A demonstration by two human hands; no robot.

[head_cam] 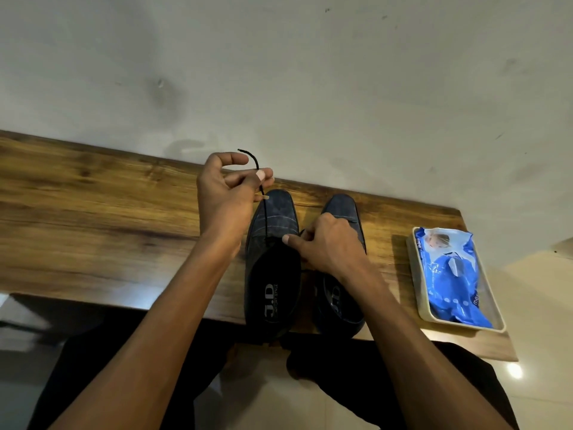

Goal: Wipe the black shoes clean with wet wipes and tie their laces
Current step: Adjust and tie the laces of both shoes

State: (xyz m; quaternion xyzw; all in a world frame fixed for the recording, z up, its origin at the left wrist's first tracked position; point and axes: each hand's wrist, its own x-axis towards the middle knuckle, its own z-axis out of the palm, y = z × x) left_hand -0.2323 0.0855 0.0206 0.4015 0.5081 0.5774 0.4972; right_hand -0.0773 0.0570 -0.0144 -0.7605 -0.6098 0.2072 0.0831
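Wooden shelf (93,197) — left hand (226,193) pinches lace (259,169) above shoe (273,243), right hand (328,243) pinching beside

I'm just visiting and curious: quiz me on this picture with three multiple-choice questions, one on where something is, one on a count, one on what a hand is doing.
1. Where is the wipes pack?
A. In a tray right of the shoes
B. Inside a shoe
C. On the floor

2. How many shoes are on the wooden shelf?
A. One
B. Two
C. Three

3. What is the left hand doing?
A. Lying flat
B. Pinching a raised black lace
C. Holding a wipe

Answers: 1 A, the blue pack lies in the pale tray; 2 B, left shoe and right shoe; 3 B, the lace runs up through its fingertips.
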